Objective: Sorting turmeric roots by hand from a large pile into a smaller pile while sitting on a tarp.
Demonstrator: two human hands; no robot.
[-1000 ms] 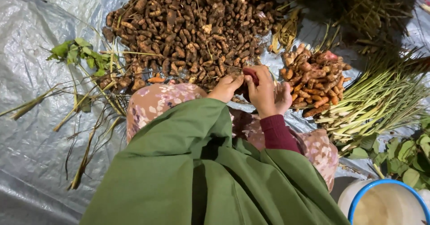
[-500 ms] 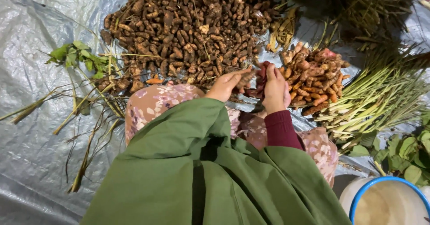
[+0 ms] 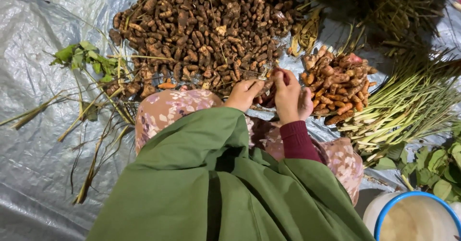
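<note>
Brown root (image 3: 269,85) sits between both hands, over the near edge of the big root pile (image 3: 201,25); left hand (image 3: 244,93) curled on it, right hand (image 3: 290,97) closed on its other end, though how tightly is hard to tell; risk: root slips into the unsorted pile, or the stacked orange heap (image 3: 338,85) spills onto the grey tarp (image 3: 29,140); no packages, labels or signs; only a blue-rimmed white basin (image 3: 384,214) lower right.

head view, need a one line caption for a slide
Both hands, left hand and right hand, hold a brown root between a large dark root pile and a smaller orange pile.
</note>
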